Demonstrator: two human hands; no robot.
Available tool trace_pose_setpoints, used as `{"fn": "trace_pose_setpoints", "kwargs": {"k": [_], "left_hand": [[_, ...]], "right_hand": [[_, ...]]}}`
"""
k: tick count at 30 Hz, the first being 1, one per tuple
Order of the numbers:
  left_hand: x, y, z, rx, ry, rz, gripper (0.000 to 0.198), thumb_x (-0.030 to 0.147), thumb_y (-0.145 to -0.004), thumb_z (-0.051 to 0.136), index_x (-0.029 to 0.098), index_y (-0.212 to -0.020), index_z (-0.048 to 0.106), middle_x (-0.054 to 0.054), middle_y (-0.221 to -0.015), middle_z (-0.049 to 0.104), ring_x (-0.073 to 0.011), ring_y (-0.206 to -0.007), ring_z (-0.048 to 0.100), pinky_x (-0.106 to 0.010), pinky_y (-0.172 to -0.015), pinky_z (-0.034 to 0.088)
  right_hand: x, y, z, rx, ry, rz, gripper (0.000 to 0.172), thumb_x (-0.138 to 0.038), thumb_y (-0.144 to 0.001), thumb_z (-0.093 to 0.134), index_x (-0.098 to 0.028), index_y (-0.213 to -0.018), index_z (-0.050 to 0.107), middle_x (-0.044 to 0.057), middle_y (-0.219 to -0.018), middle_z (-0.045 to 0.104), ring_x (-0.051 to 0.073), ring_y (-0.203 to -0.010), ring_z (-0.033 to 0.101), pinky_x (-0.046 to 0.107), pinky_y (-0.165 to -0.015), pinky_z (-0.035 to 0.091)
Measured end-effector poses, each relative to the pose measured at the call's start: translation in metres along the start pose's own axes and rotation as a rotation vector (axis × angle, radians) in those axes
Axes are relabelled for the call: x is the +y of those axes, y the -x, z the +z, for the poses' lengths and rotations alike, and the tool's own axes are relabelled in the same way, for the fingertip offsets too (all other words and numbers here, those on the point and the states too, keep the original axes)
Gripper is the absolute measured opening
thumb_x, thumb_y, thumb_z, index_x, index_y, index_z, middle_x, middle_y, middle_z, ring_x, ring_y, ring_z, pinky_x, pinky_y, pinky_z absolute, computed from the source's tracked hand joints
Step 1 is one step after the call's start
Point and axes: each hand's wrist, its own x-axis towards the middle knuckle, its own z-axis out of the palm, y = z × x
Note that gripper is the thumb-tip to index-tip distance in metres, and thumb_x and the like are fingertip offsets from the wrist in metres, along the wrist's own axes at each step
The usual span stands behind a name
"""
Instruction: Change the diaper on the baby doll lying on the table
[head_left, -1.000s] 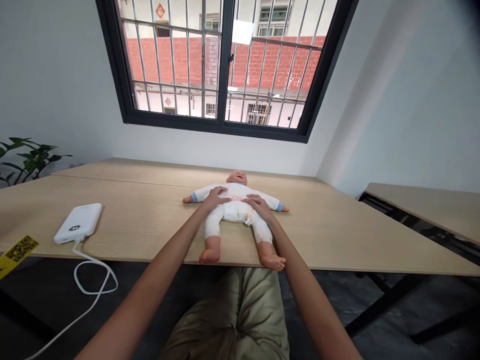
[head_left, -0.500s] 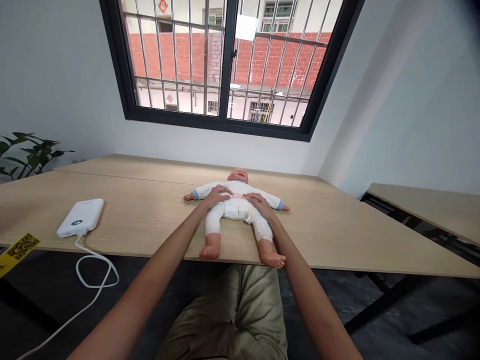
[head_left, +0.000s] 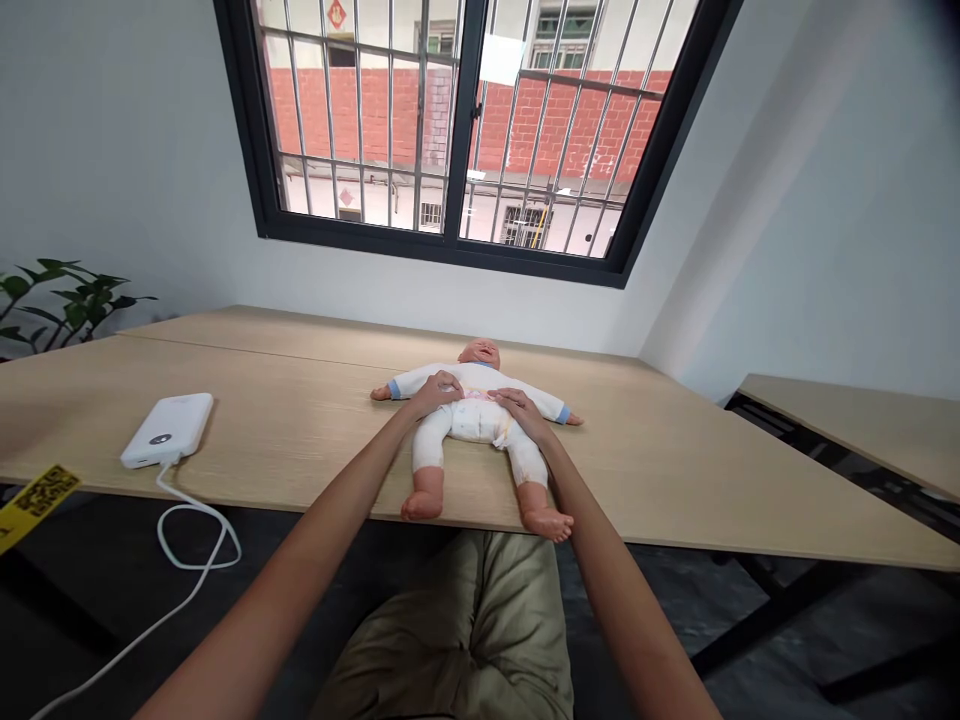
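A baby doll lies on its back on the table, head toward the window and bare feet at the near edge. It wears a white top with blue cuffs, and its arms are spread wide. Around its hips is a white diaper with a pinkish printed waistband. At one side of that waistband, my left hand has its fingers bent and closed on the edge. On the opposite side my right hand pinches the waistband, fingers pointing inward. The fingertips are small and partly hidden.
A white power bank with a white cable hanging over the edge lies at the left of the wooden table. A plant stands at far left, a yellow tag below it. Behind is a barred window; another table is at right.
The view has shifted slightly, so the scene sits a little farther right. Both hands stay at the diaper's waistband, with only a slight shift of the left fingers.
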Motion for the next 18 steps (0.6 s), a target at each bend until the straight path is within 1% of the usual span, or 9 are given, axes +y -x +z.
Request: {"fn": "trace_pose_setpoints", "kwargs": {"k": [4,7,10,13,18], "left_hand": [[-0.0024,0.0014,0.001,0.01,0.025,0.041,0.014,0.031,-0.071,0.063,0.02,-0.077,0.07,-0.008,-0.095,0.067,-0.0257,-0.105,0.056,-0.038,-0.1,0.042],[-0.0048,0.0017,0.0021,0.021,0.052,0.024,0.017,0.027,-0.071,0.062,0.02,-0.084,0.072,-0.009,-0.102,0.068,-0.0263,-0.107,0.056,-0.036,-0.099,0.043],[-0.0062,0.0013,0.0019,0.021,0.038,0.013,0.019,0.026,-0.072,0.062,0.019,-0.087,0.072,-0.009,-0.104,0.067,-0.0265,-0.108,0.056,-0.036,-0.098,0.043],[-0.0052,0.0019,0.0006,0.011,0.024,0.015,0.017,0.027,-0.073,0.062,0.019,-0.085,0.072,-0.008,-0.103,0.065,-0.0255,-0.107,0.056,-0.037,-0.1,0.042],[-0.002,0.0034,-0.001,-0.005,0.044,-0.004,0.014,0.032,-0.073,0.064,0.019,-0.076,0.069,-0.007,-0.098,0.062,-0.0241,-0.104,0.057,-0.039,-0.101,0.042]], "right_hand": [[-0.003,0.0009,-0.0012,-0.026,-0.048,0.015,0.021,-0.027,-0.086,0.058,-0.017,-0.091,0.075,0.009,-0.109,0.069,0.018,-0.115,0.052,0.034,-0.108,0.033],[-0.0037,0.0019,-0.002,-0.025,-0.073,0.021,0.021,-0.026,-0.087,0.057,-0.016,-0.085,0.075,0.009,-0.103,0.069,0.019,-0.116,0.052,0.034,-0.108,0.034],[-0.004,0.0022,-0.0019,-0.02,-0.093,0.011,0.02,-0.028,-0.086,0.058,-0.017,-0.083,0.075,0.009,-0.1,0.069,0.019,-0.114,0.053,0.034,-0.107,0.035],[-0.0045,0.0017,-0.0011,-0.016,-0.103,0.007,0.019,-0.03,-0.085,0.061,-0.017,-0.085,0.075,0.009,-0.101,0.069,0.018,-0.112,0.054,0.033,-0.106,0.036],[-0.004,0.0019,-0.0005,-0.008,-0.099,0.018,0.021,-0.031,-0.084,0.061,-0.017,-0.092,0.075,0.009,-0.111,0.067,0.017,-0.113,0.053,0.031,-0.105,0.036]]}}
